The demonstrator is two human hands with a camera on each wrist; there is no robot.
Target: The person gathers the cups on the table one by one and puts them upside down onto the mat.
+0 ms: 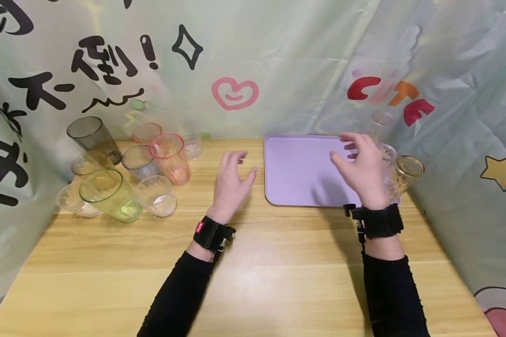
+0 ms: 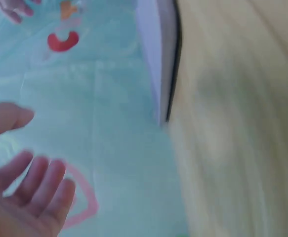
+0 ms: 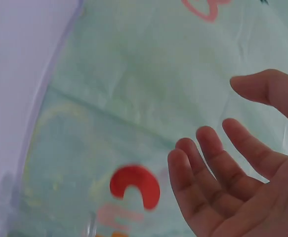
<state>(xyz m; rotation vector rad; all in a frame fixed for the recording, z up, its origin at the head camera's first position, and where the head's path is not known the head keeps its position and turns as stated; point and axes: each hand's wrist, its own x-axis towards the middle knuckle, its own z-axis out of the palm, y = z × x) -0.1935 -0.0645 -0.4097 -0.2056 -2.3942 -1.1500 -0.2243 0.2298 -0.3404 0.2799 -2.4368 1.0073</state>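
Observation:
My left hand [image 1: 232, 187] hovers above the wooden table, just left of a flat lilac tray [image 1: 297, 171]. Its thumb stands apart from lightly bent fingers [image 2: 50, 185], and nothing is in its grasp. Over the tray's right part is my right hand [image 1: 364, 168], also holding nothing, with fingers [image 3: 213, 143] loosely spread and thumb apart. Close beside it, at the tray's right end, stand a glass with a gold-coloured rim [image 1: 410, 166], a tall clear glass [image 1: 382, 119] and another clear glass, partly hidden by the hand.
On the left is a group of see-through cups: a dark grey one [image 1: 93, 135], a green one [image 1: 111, 196], an orange-red one [image 1: 171, 159], a clear one [image 1: 158, 196] and several others. A printed cloth [image 1: 286, 61] hangs behind and along both sides of the table [image 1: 278, 271].

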